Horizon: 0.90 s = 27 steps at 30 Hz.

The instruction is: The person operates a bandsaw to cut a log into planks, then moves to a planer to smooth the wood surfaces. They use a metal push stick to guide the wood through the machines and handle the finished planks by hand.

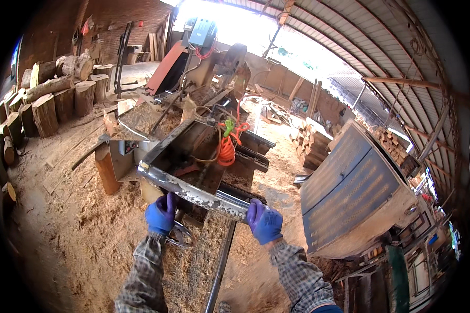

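A thick metal bar (193, 193) with worn, chipped paint runs across the front of a sawing machine's dark metal frame (185, 146). My right hand (265, 221), in a blue and purple glove, is closed around the bar's right end. Left of it, my left hand (161, 213), gloved alike, is closed at the bar's lower side; part of its grip is hidden. A metal handwheel (180, 236) sits just below, beside my left hand. An orange coiled air hose (226, 151) with a green fitting hangs over the frame.
Several cut logs (47, 112) are stacked at the far left. A grey-blue control box (202, 32) tops the machine. To the right stands a large dark panelled cabinet (350, 190), with sawn timber (309, 145) behind. Sawdust (96, 229) covers the floor; a metal rail (222, 266) runs toward me.
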Each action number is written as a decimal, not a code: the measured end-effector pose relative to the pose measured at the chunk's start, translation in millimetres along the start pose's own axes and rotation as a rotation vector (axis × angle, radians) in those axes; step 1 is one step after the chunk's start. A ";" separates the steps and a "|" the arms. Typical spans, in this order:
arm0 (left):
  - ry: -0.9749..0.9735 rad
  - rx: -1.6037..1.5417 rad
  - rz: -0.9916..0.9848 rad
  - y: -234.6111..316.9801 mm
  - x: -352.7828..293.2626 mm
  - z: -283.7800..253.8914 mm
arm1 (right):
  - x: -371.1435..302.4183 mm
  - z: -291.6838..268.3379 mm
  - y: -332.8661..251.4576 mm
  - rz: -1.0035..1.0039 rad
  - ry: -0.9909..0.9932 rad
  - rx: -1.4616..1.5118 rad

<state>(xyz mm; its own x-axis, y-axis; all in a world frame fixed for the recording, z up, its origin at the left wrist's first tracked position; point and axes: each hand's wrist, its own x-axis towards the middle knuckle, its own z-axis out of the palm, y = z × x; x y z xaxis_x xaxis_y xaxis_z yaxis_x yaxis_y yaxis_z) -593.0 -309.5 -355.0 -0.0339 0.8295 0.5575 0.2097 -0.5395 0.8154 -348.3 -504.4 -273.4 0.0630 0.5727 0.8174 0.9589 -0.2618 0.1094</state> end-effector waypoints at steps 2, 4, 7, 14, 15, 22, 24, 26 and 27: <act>-0.012 0.017 -0.001 -0.9 8.0 9.5 | 3.7 8.2 7.0 -0.014 0.012 -0.007; -0.003 0.075 0.012 -3.5 16.3 19.1 | 14.1 11.5 8.9 -0.001 0.011 -0.008; 0.003 0.049 0.026 -13.3 27.6 35.8 | 23.4 28.0 19.6 -0.034 0.064 -0.007; -0.043 0.028 0.036 -13.0 63.4 77.8 | 56.1 57.7 54.2 -0.023 0.033 -0.007; -0.055 0.019 0.032 -10.9 67.4 82.3 | 58.0 62.7 59.7 -0.009 0.020 -0.027; -0.199 0.064 -0.025 5.9 96.8 106.0 | 83.0 89.8 89.4 0.009 -0.015 -0.080; -0.216 0.088 -0.039 5.6 108.6 113.1 | 94.1 94.9 91.4 0.015 -0.035 -0.069; -0.214 0.093 -0.025 5.5 116.9 119.1 | 104.8 99.9 90.9 0.043 -0.011 -0.069; -0.216 0.093 -0.017 5.1 120.2 124.1 | 108.6 104.8 94.2 0.054 -0.009 -0.099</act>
<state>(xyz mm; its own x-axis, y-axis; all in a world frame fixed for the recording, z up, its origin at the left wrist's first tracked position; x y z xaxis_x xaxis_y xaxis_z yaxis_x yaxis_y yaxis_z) -474.7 -194.6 -303.2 0.1693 0.8552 0.4898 0.3007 -0.5181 0.8007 -222.2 -385.4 -233.6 0.1168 0.5628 0.8183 0.9221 -0.3674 0.1211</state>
